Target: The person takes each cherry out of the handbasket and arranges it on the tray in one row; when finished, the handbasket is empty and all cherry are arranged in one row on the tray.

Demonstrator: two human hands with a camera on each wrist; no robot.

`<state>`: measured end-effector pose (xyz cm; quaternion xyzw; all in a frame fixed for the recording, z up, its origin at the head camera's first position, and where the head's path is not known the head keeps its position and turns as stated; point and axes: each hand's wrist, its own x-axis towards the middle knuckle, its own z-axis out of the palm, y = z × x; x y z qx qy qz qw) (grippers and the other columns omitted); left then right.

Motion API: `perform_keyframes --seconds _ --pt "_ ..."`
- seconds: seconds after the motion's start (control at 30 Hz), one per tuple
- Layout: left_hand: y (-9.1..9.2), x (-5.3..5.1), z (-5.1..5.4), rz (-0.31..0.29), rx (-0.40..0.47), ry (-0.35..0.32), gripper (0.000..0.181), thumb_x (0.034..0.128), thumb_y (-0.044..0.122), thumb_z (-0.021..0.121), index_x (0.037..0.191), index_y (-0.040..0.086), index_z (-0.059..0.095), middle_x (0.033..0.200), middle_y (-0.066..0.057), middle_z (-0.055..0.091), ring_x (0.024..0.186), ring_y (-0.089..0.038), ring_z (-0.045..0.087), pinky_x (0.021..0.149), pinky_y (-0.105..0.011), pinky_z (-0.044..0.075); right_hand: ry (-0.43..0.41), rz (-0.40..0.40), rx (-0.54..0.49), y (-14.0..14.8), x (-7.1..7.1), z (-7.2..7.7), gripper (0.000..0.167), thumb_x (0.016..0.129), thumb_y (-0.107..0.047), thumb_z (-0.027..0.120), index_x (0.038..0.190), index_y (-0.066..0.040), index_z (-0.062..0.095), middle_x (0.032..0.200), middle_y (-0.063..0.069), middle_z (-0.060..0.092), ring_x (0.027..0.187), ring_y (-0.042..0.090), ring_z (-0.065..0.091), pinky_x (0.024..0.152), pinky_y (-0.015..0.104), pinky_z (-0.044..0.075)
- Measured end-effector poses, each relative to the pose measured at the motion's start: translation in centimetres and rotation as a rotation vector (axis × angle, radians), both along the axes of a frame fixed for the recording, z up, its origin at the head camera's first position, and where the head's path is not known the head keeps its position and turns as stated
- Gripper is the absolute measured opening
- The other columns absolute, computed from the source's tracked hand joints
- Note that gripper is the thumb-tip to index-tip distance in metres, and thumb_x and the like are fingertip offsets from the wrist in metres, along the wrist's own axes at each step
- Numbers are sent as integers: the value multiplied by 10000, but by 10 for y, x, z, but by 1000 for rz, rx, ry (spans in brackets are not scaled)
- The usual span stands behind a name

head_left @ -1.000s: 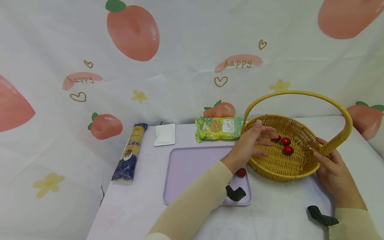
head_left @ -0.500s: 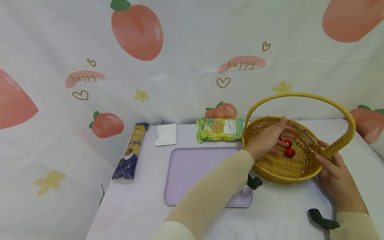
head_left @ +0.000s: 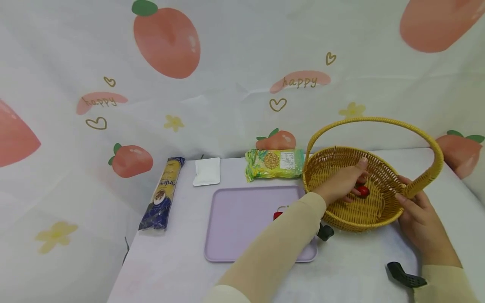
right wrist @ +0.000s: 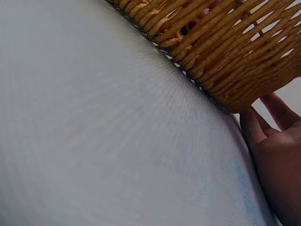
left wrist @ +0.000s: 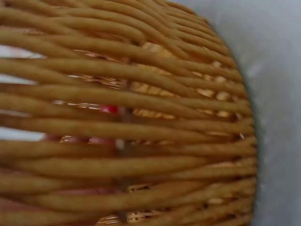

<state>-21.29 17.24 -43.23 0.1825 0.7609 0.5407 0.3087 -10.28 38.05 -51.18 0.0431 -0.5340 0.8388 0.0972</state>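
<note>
Nearest, at the right side of the wicker basket (head_left: 369, 212), the right hand (head_left: 422, 223) grips the rim by the foot of the handle, thumb over the edge and fingers outside. The basket looks light and a little springy; that thick rim, or the handle, should be its surest hold. Just left of the basket, a sleeve partly covers a lilac tray (head_left: 242, 223) and a red fruit (head_left: 278, 215) on it. Over the basket's left rim reaches the left hand (head_left: 341, 184), its fingers down by the glossy red cherries (head_left: 363, 192) on the basket floor; whether it pinches one I cannot tell. The cherries should be light, smooth and apt to roll, so best taken between thumb and fingertips around the sides, squeezed gently if real. Beyond, behind the basket's left edge, lies a green-yellow packet (head_left: 274, 164).
</note>
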Motion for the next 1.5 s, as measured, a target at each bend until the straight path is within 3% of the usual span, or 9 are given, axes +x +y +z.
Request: perform_keyframes --seconds 0.17,0.23,0.33,0.47,0.6,0.83,1.03,1.23,1.5 --pt "5 4 -7 -133 -174 156 346 1135 365 610 1472 318 673 1347 172 659 1175 -14 623 946 -252 516 1 -4 1 1 1 -1 558 1147 19 425 1687 -119 394 1642 -6 348 1425 77 417 1049 166 413" --pt "6 4 -10 -183 -223 207 397 1095 231 676 1478 336 665 1391 183 637 1266 29 558 1018 -206 446 0 -3 -2 1 1 -1 559 1146 23 425 1687 -116 395 1646 -6 350 1426 76 416 1045 168 421" --pt "7 4 -12 -221 -252 230 490 1060 129 686 1498 344 647 1424 181 621 1211 18 564 977 -197 444 0 1 -4 3 2 -1 561 1146 30 415 1687 -119 391 1643 -7 357 1418 66 434 1032 170 442" --pt "9 3 -12 -238 -293 238 521 1011 97 757 1469 333 676 1347 170 663 1087 -3 595 890 -187 457 3 5 -8 4 2 -1 563 1147 38 397 1687 -118 391 1637 -9 368 1413 63 447 1017 172 458" --pt "11 4 -13 -253 -355 277 459 949 137 860 1367 294 751 1145 153 720 1025 13 613 871 -166 460 13 2 -19 3 1 -1 566 1140 52 392 1684 -104 397 1628 5 373 1420 81 434 1041 179 446" --pt "12 6 -12 -344 -453 373 349 929 229 901 1252 313 800 1011 185 702 938 7 587 818 -158 438 37 8 -26 3 0 -1 557 1135 60 395 1673 -88 410 1619 15 393 1417 92 444 1067 188 429" --pt "8 5 -10 -325 -363 320 256 997 151 816 1222 270 791 1009 173 674 957 11 605 826 -157 455 49 33 -40 2 0 0 561 1137 68 372 1673 -95 408 1611 13 398 1406 86 467 1039 198 470" --pt "5 2 -8 -245 -194 275 249 1023 121 790 1251 218 773 1115 187 688 1056 57 599 903 -120 441 37 41 -34 1 -1 0 565 1144 44 384 1687 -116 386 1630 0 366 1425 74 445 1040 188 463" --pt "4 2 -6 -147 -106 281 225 1030 112 786 1236 193 742 1091 175 675 1027 54 602 874 -123 459 35 24 -44 1 0 -1 543 1142 31 430 1668 -101 420 1609 8 395 1417 87 430 1069 179 417"
